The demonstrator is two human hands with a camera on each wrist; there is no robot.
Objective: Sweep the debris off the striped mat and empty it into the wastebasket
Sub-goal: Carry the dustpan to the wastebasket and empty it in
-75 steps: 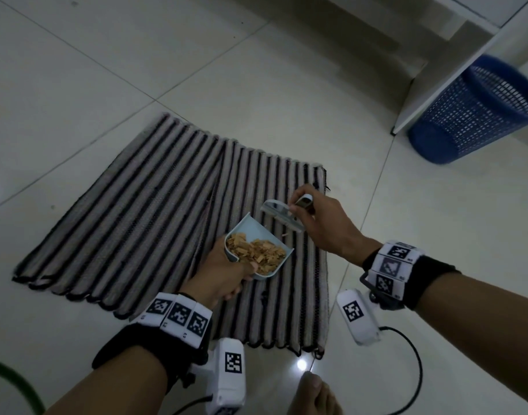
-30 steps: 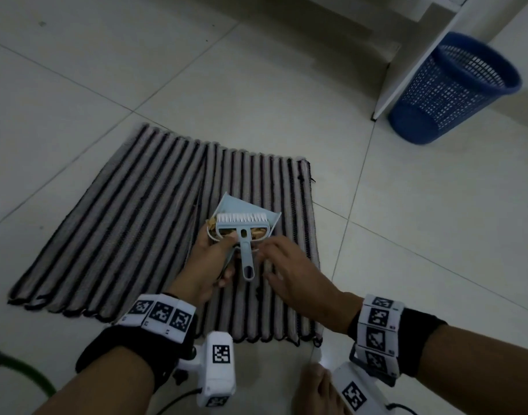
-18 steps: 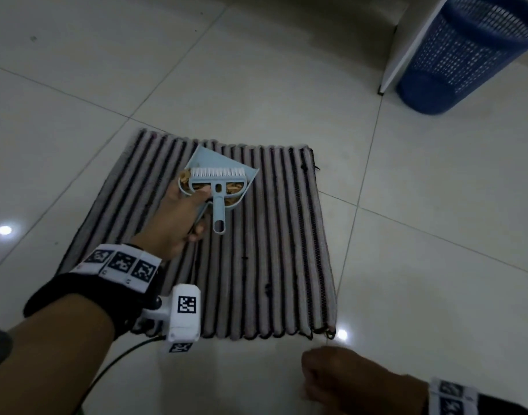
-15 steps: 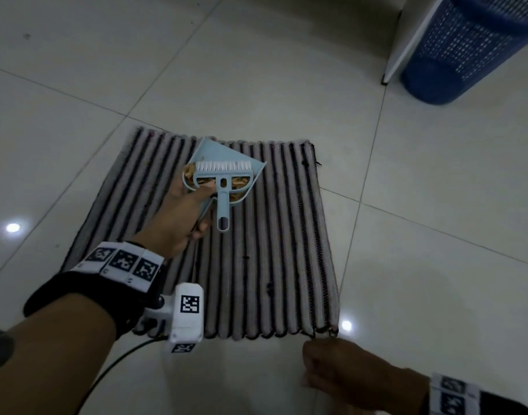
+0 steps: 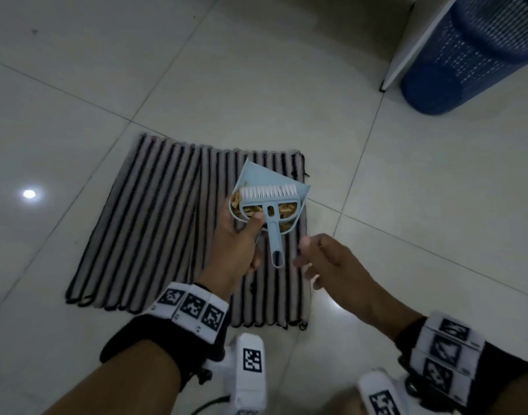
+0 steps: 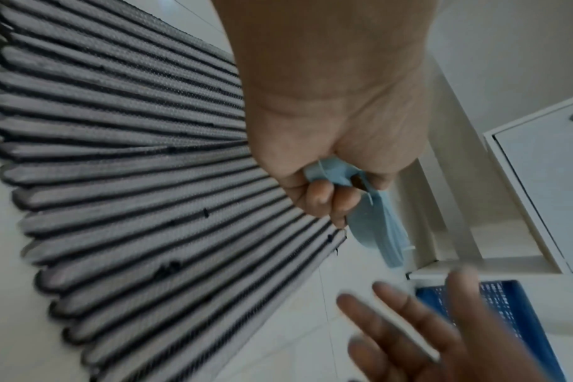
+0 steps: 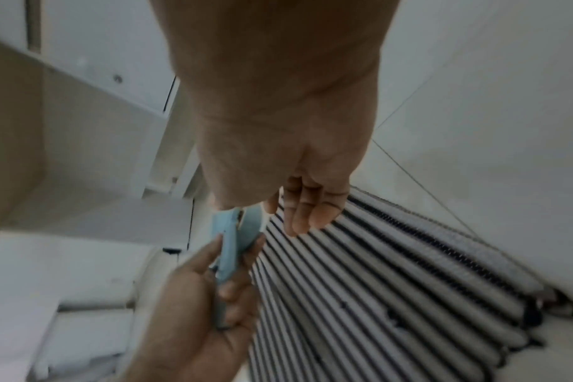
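Observation:
My left hand point(image 5: 241, 244) grips the handle of a light blue dustpan point(image 5: 258, 176), held level above the right side of the striped mat point(image 5: 155, 235). Tan wood-chip debris point(image 5: 288, 209) lies in the pan. A matching brush point(image 5: 268, 195) rests across it, bristles away from me, handle pointing toward me. My right hand point(image 5: 312, 259) hovers open just right of the brush handle, not touching it. The left wrist view shows fingers point(image 6: 321, 196) curled round the dustpan point(image 6: 376, 224). In the right wrist view my straight fingers point(image 7: 306, 209) hang above the mat point(image 7: 393, 284). The blue mesh wastebasket point(image 5: 472, 55) stands far right.
A white cabinet panel point(image 5: 418, 40) stands just left of the wastebasket. Glossy pale floor tiles point(image 5: 421, 190) lie between the mat and the basket. White furniture point(image 6: 540, 181) appears in the left wrist view.
My right hand has come up from the floor by the mat's near edge to beside the brush handle. The dustpan has shifted right over the mat, brush still lying on it.

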